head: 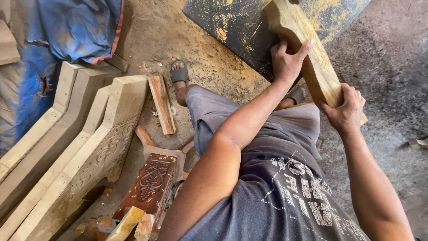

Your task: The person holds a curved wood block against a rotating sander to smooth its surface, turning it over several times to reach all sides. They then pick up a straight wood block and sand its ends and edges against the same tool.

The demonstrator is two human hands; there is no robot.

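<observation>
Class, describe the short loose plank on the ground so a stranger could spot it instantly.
Start at the pale carved wooden panels leaning at the left. Just right of them, beside the sandalled foot, lies the short reddish-brown flat plank, plain, uncarved and darker.

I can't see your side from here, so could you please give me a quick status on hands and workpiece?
Left hand and right hand both gripping the shaped wooden piece. Piece rests on dark dusty board. Nothing blocking it.
</observation>
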